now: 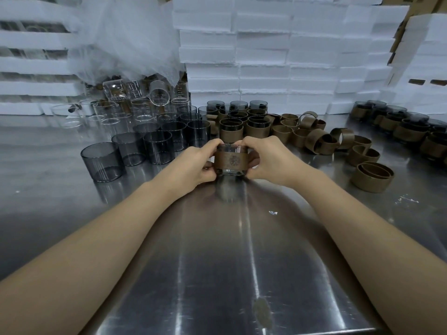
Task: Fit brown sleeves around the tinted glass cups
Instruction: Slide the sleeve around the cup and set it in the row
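A tinted glass cup [230,171] stands on the steel table [217,250] at the centre, with a brown sleeve [231,160] wrapped around its middle. My left hand [196,163] grips the cup's left side and my right hand [266,158] grips its right side, fingers pressing on the sleeve. Bare tinted cups [102,162] stand in rows to the left. Loose brown sleeves [316,139] lie scattered to the right. Sleeved cups [232,129] stand just behind my hands.
More sleeved cups [408,129] cluster at the far right. Clear glass cups [116,112] pile at the back left under white foam wrap [125,37]. Stacked white foam boxes [266,56] wall off the back. A nested pair of sleeves [372,176] sits right.
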Tool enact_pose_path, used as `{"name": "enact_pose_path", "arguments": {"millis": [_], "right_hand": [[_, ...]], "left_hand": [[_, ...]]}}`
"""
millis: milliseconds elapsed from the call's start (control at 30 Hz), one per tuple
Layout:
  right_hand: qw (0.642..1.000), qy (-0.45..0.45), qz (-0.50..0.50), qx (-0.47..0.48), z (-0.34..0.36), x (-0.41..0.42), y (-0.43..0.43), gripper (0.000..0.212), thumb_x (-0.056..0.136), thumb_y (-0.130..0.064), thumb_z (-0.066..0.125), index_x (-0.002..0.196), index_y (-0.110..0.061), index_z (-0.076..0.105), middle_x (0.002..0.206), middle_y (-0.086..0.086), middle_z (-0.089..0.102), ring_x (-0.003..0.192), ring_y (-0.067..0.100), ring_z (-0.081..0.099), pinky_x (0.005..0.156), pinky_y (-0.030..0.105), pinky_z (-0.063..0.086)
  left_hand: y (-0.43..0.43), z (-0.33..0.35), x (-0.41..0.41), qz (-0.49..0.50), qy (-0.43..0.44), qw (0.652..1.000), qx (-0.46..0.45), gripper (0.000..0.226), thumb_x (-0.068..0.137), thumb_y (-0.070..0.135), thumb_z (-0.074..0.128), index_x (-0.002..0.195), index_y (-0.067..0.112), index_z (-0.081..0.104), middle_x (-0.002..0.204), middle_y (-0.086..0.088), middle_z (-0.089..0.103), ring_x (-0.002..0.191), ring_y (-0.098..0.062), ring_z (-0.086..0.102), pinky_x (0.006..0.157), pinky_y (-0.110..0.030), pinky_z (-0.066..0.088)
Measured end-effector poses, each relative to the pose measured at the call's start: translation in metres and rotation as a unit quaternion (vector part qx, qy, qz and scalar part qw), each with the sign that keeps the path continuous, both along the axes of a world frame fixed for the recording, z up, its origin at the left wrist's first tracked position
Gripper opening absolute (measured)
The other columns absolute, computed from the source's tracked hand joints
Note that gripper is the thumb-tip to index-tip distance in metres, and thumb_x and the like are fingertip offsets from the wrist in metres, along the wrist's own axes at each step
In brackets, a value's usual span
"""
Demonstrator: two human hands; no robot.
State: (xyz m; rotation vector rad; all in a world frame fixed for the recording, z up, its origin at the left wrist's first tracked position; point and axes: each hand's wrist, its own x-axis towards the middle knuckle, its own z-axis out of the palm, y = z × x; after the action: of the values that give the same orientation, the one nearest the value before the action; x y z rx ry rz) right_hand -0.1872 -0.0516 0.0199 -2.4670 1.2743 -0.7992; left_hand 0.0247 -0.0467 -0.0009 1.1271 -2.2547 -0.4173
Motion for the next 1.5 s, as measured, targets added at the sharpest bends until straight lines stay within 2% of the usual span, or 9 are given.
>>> {"name": "enact_pose_path", "arguments": {"millis": [333,500,567,667,733,867,1067,1233,1500], "right_hand": [[0.999,-0.038,0.004,0.024,-0.006,-0.001,-0.006,0.047,0.072,0.008,0.069,0.115,-0.007,0.057,0.098,0.015,0.067,0.082,0.026,0.069,0.079,0.041,0.056],[0.988,-0.144,0.016,0.052,-0.017,0.0,-0.006,0.063,0.073,0.009,0.07,0.122,-0.023,0.05,0.119,-0.004,0.059,0.085,0.016,0.069,0.074,0.021,0.056],[0.98,-0.182,0.018,0.074,-0.02,0.003,-0.005,0.07,0.072,0.012,0.069,0.124,-0.029,0.046,0.123,-0.006,0.055,0.081,0.017,0.068,0.072,0.023,0.056],[0.974,-0.213,0.011,0.082,-0.022,0.006,-0.007,0.067,0.071,0.014,0.067,0.108,-0.033,0.039,0.115,-0.011,0.051,0.076,0.016,0.063,0.067,0.023,0.054],[0.974,-0.21,0.008,0.084,-0.022,0.006,-0.008,0.062,0.07,0.013,0.069,0.097,-0.031,0.033,0.11,-0.003,0.049,0.078,0.023,0.063,0.068,0.031,0.056],[0.977,-0.189,0.021,0.096,-0.023,0.006,-0.007,0.056,0.07,0.007,0.073,0.093,-0.027,0.035,0.109,0.016,0.054,0.081,0.032,0.064,0.074,0.045,0.056],[0.98,-0.185,0.009,0.07,-0.023,0.004,-0.008,0.05,0.069,0.005,0.077,0.095,-0.018,0.04,0.1,0.017,0.062,0.077,0.03,0.067,0.071,0.039,0.057],[0.98,-0.187,0.007,0.065,-0.024,0.003,-0.009,0.049,0.067,0.005,0.076,0.096,-0.014,0.042,0.094,0.009,0.064,0.07,0.019,0.066,0.07,0.037,0.059],[0.981,-0.185,0.007,0.062,-0.022,0.003,-0.006,0.047,0.068,0.008,0.076,0.098,-0.009,0.044,0.094,0.016,0.066,0.069,0.023,0.066,0.069,0.032,0.058]], "left_hand": [[0.002,0.001,-0.003,0.005,0.016,1.0,-0.02,0.056,0.085,0.003,0.065,0.135,0.017,0.044,0.117,-0.001,0.067,0.092,-0.015,0.07,0.09,-0.041,0.053],[0.002,-0.003,-0.009,0.022,0.058,0.998,0.007,0.071,0.081,0.009,0.072,0.141,0.021,0.037,0.119,0.009,0.06,0.093,-0.007,0.069,0.09,-0.029,0.053],[0.001,-0.006,-0.011,0.026,0.093,0.995,0.014,0.067,0.079,0.008,0.077,0.135,0.017,0.042,0.111,0.014,0.059,0.094,-0.008,0.068,0.088,-0.024,0.054],[-0.001,-0.007,-0.011,0.04,0.132,0.99,0.022,0.06,0.076,0.005,0.081,0.124,0.015,0.046,0.102,0.018,0.058,0.085,0.005,0.066,0.079,-0.012,0.052],[-0.002,-0.007,-0.011,0.053,0.139,0.989,0.023,0.059,0.075,0.005,0.081,0.122,0.015,0.046,0.105,0.011,0.061,0.083,0.007,0.064,0.074,-0.006,0.048],[-0.003,-0.007,-0.011,0.074,0.139,0.987,0.022,0.062,0.074,0.006,0.082,0.123,0.014,0.045,0.11,0.003,0.061,0.087,-0.006,0.066,0.071,-0.002,0.044],[0.0,-0.006,-0.01,0.073,0.099,0.992,-0.008,0.058,0.074,0.01,0.082,0.123,0.017,0.052,0.111,0.002,0.063,0.089,-0.013,0.067,0.08,-0.012,0.049],[0.001,-0.006,-0.01,0.081,0.101,0.992,-0.002,0.058,0.072,0.009,0.083,0.122,0.017,0.055,0.106,0.006,0.062,0.084,-0.005,0.067,0.076,-0.002,0.045],[0.0,-0.007,-0.01,0.078,0.105,0.991,-0.002,0.059,0.071,0.009,0.084,0.121,0.02,0.055,0.103,0.008,0.062,0.085,0.005,0.064,0.075,0.0,0.045]]}}
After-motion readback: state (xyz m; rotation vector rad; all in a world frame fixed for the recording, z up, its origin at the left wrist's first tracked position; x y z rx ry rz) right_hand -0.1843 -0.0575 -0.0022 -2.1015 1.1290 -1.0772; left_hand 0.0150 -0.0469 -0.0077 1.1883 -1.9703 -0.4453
